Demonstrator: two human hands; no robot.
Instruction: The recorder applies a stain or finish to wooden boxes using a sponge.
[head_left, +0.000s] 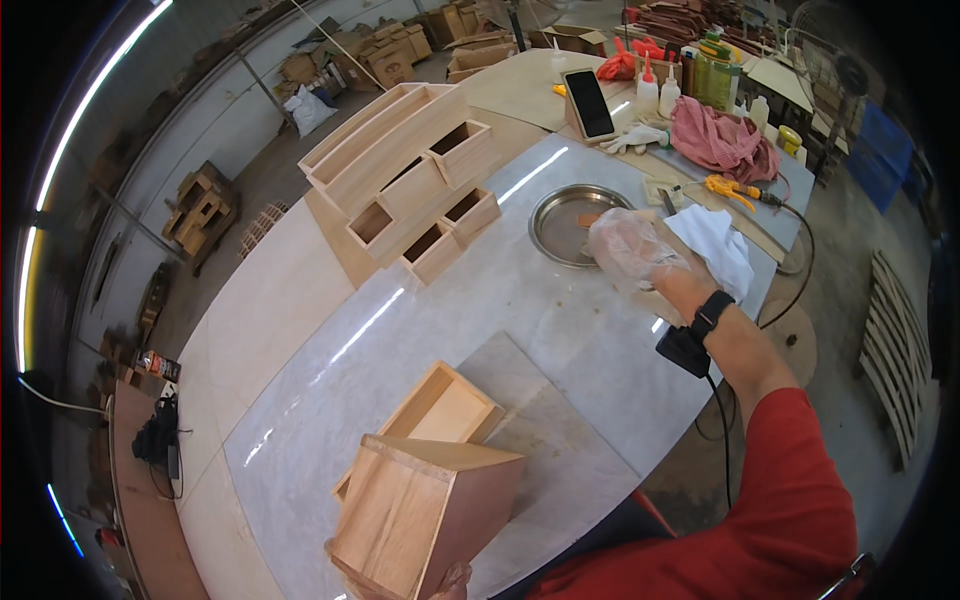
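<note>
At the lower edge, my left hand (pixel 453 582) grips a wooden box (pixel 395 515) by its near end; most of its fingers are hidden. The box is tilted, with its plain panels toward me. Partly behind it, a shallow wooden tray (pixel 440 402) rests on the table. My right hand (pixel 635 248), in a clear plastic glove, reaches over the right rim of a round metal dish (pixel 538 235). Its fingers look bent and closed, and a small orange-brown piece (pixel 589 220) shows by their tips. Whether they hold that piece is unclear.
Wooden compartment boxes (pixel 400 180) stand at the far left. Past the dish are a phone on a stand (pixel 588 103), glue bottles (pixel 647 92), and a pink cloth (pixel 715 138). A white cloth (pixel 712 250) and a corded yellow tool (pixel 740 188) lie at the right.
</note>
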